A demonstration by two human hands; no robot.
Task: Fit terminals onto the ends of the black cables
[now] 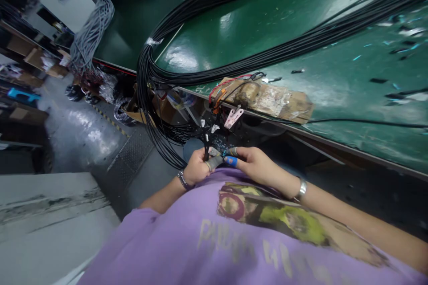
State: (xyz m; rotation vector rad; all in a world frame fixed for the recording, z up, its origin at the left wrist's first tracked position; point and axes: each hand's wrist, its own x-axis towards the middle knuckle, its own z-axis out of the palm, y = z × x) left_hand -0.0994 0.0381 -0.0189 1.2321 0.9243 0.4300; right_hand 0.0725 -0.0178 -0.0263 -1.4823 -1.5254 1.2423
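My left hand [196, 168], with wrapped fingertips and a metal watch band at the wrist, is closed round a black cable [206, 142] close to my body. My right hand [256, 165], with blue tape on one finger and grey wrapping on another, pinches thin teal wires [224, 153] at the cable's end. The two sets of fingertips nearly meet there. A thick bundle of black cables [144, 93] hangs over the table edge to the left of my hands. Its lower ends run down behind my left hand.
The green table [247, 31] has the long cable loop lying on it. At its front edge are a taped wooden block [267, 98], a pink clip [233, 117] and red and orange wires. Wire scraps [401, 40] lie to the right. Grey cables [91, 31] hang farther left.
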